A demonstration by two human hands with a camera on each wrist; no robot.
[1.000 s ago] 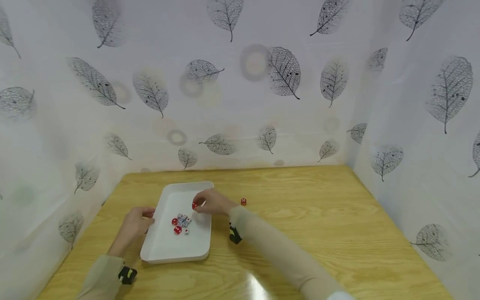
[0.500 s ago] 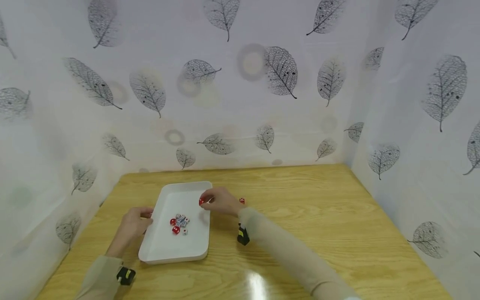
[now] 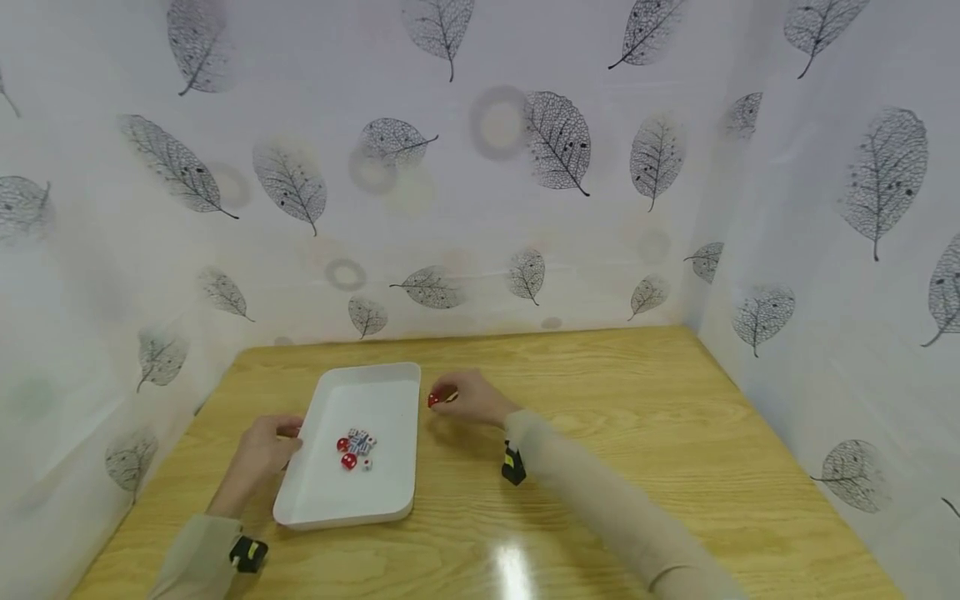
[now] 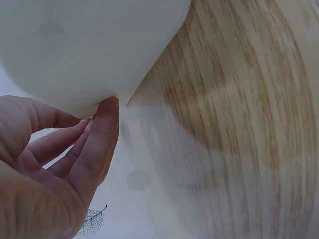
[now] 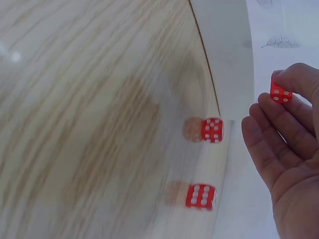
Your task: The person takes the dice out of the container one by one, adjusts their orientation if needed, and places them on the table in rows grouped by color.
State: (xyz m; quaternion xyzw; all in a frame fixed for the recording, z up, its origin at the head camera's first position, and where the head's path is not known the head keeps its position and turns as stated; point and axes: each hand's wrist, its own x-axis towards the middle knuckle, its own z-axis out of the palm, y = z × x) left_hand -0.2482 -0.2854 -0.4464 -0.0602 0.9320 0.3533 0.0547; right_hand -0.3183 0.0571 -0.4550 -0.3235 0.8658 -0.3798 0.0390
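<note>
My right hand (image 3: 472, 398) holds a red die (image 3: 432, 400) just off the right side of the white tray (image 3: 390, 492). In the right wrist view, thumb and forefinger pinch that die, its white dots showing. Two more red dice, one an upper die (image 5: 213, 130) and one a lower die (image 5: 201, 196), sit on the table below the hand; the hand hides them in the head view. My left hand (image 3: 264, 450) grips the tray's left rim between thumb and fingers. Inside the tray lie two red dice (image 3: 348, 461) and a cluster of small white dice (image 3: 362, 442).
The tray stands on the left part of a wood-grain table (image 3: 600, 417). White leaf-patterned curtains (image 3: 465, 208) enclose the table at the back and both sides. A black wrist camera (image 3: 513, 465) sits at the right sleeve.
My right hand has moved right, carrying the red die from over the tray to beyond its right rim. The left hand stays at the tray's left edge.
</note>
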